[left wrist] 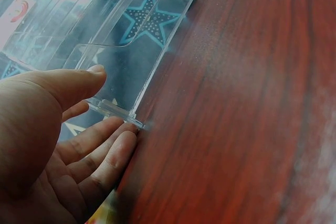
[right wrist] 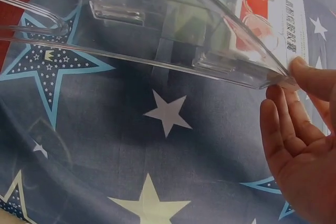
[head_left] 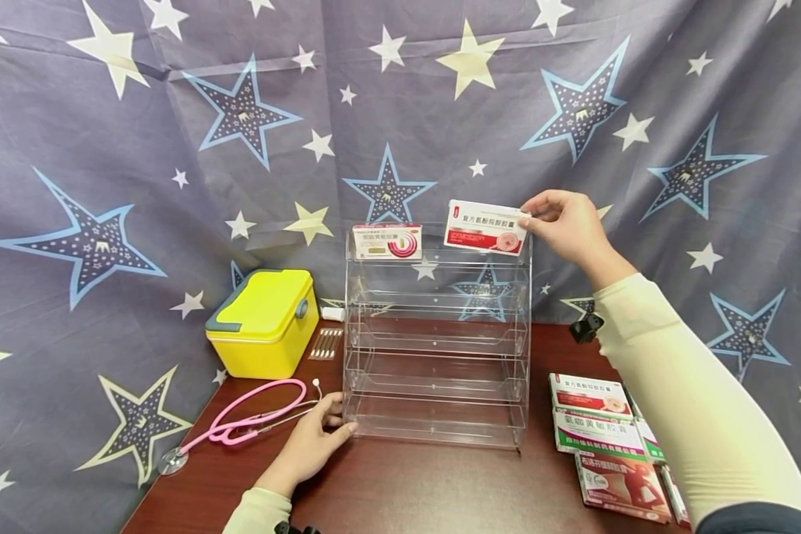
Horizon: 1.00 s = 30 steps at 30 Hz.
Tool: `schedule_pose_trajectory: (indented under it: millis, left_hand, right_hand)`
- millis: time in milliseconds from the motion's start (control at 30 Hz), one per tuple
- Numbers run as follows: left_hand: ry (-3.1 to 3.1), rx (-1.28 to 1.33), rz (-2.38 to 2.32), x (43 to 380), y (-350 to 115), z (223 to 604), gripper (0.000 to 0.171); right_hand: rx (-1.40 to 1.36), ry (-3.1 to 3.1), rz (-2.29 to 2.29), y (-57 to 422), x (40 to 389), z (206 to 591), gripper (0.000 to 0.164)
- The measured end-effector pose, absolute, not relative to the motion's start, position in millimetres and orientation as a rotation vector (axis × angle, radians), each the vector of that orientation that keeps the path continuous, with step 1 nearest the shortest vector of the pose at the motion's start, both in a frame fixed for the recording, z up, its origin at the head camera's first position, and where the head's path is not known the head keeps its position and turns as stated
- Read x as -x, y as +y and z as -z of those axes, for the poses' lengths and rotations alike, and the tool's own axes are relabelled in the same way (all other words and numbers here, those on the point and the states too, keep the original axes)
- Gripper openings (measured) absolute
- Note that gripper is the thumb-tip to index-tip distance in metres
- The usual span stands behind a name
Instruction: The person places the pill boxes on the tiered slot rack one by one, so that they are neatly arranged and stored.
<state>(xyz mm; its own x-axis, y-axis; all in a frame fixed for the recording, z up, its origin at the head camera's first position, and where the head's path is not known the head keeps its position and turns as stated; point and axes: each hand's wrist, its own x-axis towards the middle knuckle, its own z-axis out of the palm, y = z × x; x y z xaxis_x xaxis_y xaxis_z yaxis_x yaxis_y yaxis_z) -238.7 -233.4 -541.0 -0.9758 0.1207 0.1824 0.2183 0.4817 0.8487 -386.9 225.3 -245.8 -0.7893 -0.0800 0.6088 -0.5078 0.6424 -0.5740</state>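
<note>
At the top right of the clear acrylic rack (head_left: 434, 386), my right hand (head_left: 570, 230) pinches the right end of a white-and-red medicine box (head_left: 484, 227) between thumb and fingers. The box is tilted slightly, at the top tier; in the right wrist view it shows partly through the clear plastic. Another medicine box (head_left: 387, 242), white with pink-red rings, stands in the top tier at the left. My left hand (head_left: 312, 445) is at the rack's lower left corner. In the left wrist view its fairly straight fingers (left wrist: 100, 153) touch the corner, with the thumb spread apart.
Several medicine boxes (head_left: 598, 434) lie stacked on the table at the right. On the left are a yellow case (head_left: 262, 323), a pink stethoscope (head_left: 220, 429), a pack of cotton swabs (head_left: 325, 344) and a small white item (head_left: 333, 314). A star-patterned curtain (head_left: 400, 111) hangs behind.
</note>
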Motion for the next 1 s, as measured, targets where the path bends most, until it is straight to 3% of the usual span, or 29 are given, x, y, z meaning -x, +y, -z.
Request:
schedule_pose_trajectory:
  millis: [1000]
  left_hand:
    - [-2.598, 0.326, 1.553, 237.3, -232.1, 537.4, 0.051]
  right_hand:
    - [-0.479, -2.251, -1.148, 220.7, 385.9, 262.4, 0.015]
